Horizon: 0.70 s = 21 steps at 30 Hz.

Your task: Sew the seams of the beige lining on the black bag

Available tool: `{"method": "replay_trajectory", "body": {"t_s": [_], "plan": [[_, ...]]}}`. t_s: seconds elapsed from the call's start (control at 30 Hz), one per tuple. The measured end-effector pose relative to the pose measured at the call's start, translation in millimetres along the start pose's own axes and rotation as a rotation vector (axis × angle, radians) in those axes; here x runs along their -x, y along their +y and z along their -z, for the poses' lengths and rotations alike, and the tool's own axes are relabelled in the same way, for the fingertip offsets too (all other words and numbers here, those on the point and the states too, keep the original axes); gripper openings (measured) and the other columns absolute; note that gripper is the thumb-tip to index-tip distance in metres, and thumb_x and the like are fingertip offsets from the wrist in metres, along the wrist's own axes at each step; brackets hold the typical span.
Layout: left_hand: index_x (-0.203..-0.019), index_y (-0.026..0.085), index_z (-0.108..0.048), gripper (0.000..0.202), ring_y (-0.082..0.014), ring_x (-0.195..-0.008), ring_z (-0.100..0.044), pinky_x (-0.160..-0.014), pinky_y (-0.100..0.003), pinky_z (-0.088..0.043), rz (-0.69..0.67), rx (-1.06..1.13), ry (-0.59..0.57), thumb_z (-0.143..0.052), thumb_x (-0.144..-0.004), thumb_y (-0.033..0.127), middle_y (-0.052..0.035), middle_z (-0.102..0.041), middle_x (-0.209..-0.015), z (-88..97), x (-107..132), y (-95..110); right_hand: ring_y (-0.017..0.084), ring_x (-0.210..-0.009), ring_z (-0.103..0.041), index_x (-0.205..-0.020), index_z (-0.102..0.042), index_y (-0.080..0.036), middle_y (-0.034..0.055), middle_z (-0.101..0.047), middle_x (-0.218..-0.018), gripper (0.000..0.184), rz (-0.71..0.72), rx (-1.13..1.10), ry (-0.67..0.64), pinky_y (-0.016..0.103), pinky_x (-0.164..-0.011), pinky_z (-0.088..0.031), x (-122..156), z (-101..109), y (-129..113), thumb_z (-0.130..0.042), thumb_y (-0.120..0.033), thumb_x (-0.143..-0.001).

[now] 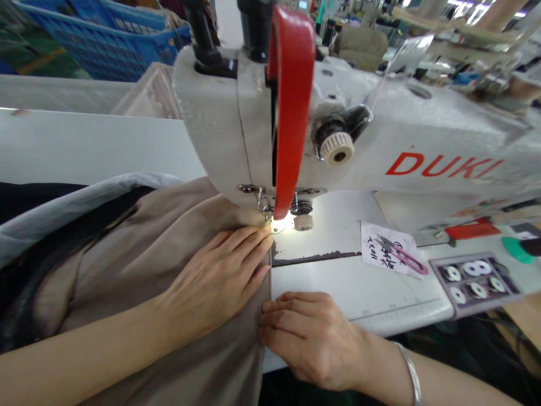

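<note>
A taupe garment with a dark zipper and black trim lies under the needle area of a white sewing machine. My left hand rests flat on the cloth, its fingers stretched out, the tips close to the lit presser foot. Lower right, my right hand pinches the garment's right edge at the front of the table. The thumb side of that grip is partly hidden. A red guard stands in front of the needle bar and covers part of it.
Pink-handled thread snips lie on a paper note on the machine bed. A tray of bobbins sits at the table's right front edge. Behind the table at left are blue plastic baskets.
</note>
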<state>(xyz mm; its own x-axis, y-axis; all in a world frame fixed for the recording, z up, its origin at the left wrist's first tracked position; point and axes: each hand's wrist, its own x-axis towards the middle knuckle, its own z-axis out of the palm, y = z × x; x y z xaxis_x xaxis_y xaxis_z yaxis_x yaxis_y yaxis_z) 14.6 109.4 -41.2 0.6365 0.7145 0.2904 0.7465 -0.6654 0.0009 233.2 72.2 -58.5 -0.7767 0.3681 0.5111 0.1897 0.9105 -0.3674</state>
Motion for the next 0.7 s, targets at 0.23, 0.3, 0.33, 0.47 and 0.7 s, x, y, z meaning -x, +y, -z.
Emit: {"method": "replay_trajectory", "body": {"t_s": [0.23, 0.3, 0.33, 0.47, 0.7], "plan": [[-0.125, 0.011, -0.065, 0.032, -0.0264, -0.123, -0.060, -0.103, -0.042, -0.045, -0.079, -0.021, 0.094, -0.050, -0.101, 0.026, -0.0090, -0.068, -0.131, -4.9, -1.0, -8.7, 0.017, -0.088, -0.070, -0.101, -0.069, -0.012, 0.0067, -0.075, -0.093, 0.028, -0.032, 0.022, -0.031, 0.028, -0.087, -0.058, -5.9, 5.9, 7.4, -0.042, -0.015, -0.103], [-0.122, 0.010, -0.066, 0.030, -0.0259, -0.118, -0.062, -0.100, -0.042, -0.046, -0.110, -0.030, 0.131, -0.052, -0.101, 0.025, -0.0085, -0.070, -0.126, -5.9, -2.5, -11.4, 0.016, -0.086, -0.070, -0.098, -0.069, -0.015, 0.0070, -0.075, -0.093, 0.029, -0.042, 0.042, -0.062, 0.028, -0.085, -0.058, -6.9, 7.7, 9.9, -0.040, -0.016, -0.104], [-0.122, 0.009, -0.066, 0.030, -0.0261, -0.117, -0.063, -0.100, -0.042, -0.046, -0.120, -0.035, 0.140, -0.052, -0.101, 0.024, -0.0088, -0.071, -0.125, -6.3, -3.7, -12.7, 0.016, -0.086, -0.070, -0.097, -0.069, -0.016, 0.0072, -0.075, -0.094, 0.030, -0.043, 0.053, -0.081, 0.027, -0.084, -0.058, -7.4, 8.5, 11.3, -0.040, -0.017, -0.104], [-0.118, 0.010, -0.067, 0.026, -0.0269, -0.118, -0.063, -0.099, -0.042, -0.047, -0.131, -0.044, 0.152, -0.053, -0.100, 0.023, -0.0086, -0.072, -0.122, -7.7, -7.9, -17.8, 0.015, -0.085, -0.069, -0.097, -0.069, -0.018, 0.0072, -0.075, -0.095, 0.027, -0.051, 0.086, -0.113, 0.027, -0.080, -0.058, -9.2, 10.1, 16.6, -0.043, -0.015, -0.103], [-0.116, 0.011, -0.066, 0.021, -0.0235, -0.115, -0.064, -0.095, -0.038, -0.048, -0.157, -0.027, 0.190, -0.055, -0.099, 0.019, -0.0060, -0.073, -0.116, -10.4, -8.5, -24.8, 0.015, -0.082, -0.069, -0.094, -0.069, -0.019, 0.0048, -0.075, -0.091, 0.020, -0.068, 0.111, -0.115, 0.026, -0.079, -0.058, -15.2, 12.1, 25.7, -0.050, -0.013, -0.099]]}}
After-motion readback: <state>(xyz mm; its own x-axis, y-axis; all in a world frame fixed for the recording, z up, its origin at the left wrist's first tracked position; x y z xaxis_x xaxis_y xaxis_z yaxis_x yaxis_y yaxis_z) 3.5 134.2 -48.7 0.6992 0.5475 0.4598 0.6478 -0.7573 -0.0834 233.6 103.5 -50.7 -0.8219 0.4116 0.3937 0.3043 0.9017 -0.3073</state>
